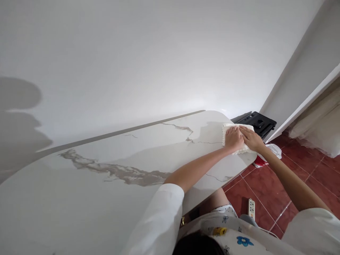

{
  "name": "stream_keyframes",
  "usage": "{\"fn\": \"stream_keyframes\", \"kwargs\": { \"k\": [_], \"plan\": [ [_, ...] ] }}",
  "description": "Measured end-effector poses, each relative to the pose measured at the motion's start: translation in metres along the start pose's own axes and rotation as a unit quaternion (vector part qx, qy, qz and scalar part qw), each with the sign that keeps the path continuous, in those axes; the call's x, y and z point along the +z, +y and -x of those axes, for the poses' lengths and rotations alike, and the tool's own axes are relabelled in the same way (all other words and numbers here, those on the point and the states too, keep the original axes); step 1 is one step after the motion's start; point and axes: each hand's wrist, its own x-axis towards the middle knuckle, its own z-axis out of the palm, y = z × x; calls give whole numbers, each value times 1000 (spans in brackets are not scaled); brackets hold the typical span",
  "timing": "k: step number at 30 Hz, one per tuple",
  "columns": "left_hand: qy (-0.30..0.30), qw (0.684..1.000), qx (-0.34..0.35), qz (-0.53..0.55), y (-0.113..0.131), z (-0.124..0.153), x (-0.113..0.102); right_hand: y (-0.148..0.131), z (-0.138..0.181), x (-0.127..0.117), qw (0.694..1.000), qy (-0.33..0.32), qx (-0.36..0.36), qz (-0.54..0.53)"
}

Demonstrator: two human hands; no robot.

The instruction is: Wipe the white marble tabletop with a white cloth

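Note:
A white cloth (240, 150) with a scalloped edge lies spread near the right end of the marble-patterned table (111, 198). My left hand (234, 138) grips it from above, the fingers bent against the fabric. Right beside it, my right hand (251, 139) holds the cloth's right part down against the tabletop, its fingers reaching towards the left hand's fingers. The two hands touch or nearly touch. Parts of the cloth are hidden beneath them.
Behind the table rises a white wall (148, 63). A black object (262, 122) stands past the table's right end, with a red and white bag (273, 150) below it. On the red tiled floor (265, 184) lies a power strip (251, 208). A pale curtain (318, 124) hangs at right.

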Motion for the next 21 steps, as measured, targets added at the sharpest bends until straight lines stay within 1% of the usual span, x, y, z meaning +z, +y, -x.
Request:
{"fn": "stream_keyframes", "kwargs": {
  "k": [2, 5, 8, 12, 16, 19, 21],
  "plan": [
    [10, 1000, 8, -7, -10, -16, 2, 6, -18, 4, 1000, -7, 6, 1],
    [12, 999, 26, -25, -29, -40, -1, 8, -49, 14, 1000, -14, 3, 6],
    [6, 998, 39, -46, -54, -63, -9, 3, -83, 24, 1000, -15, 9, 22],
    [-1, 998, 33, -61, -88, -87, -21, -10, -125, 36, 999, 4, -5, 44],
    [18, 997, 7, -69, -120, -95, -33, -28, -157, 47, 997, 16, -42, 59],
    [30, 996, -17, -81, -142, -89, -46, -51, -175, 54, 996, 6, -66, 62],
    [39, 995, -28, -93, -158, -80, -59, -72, -184, 57, 995, 0, -77, 60]
  ]
}}
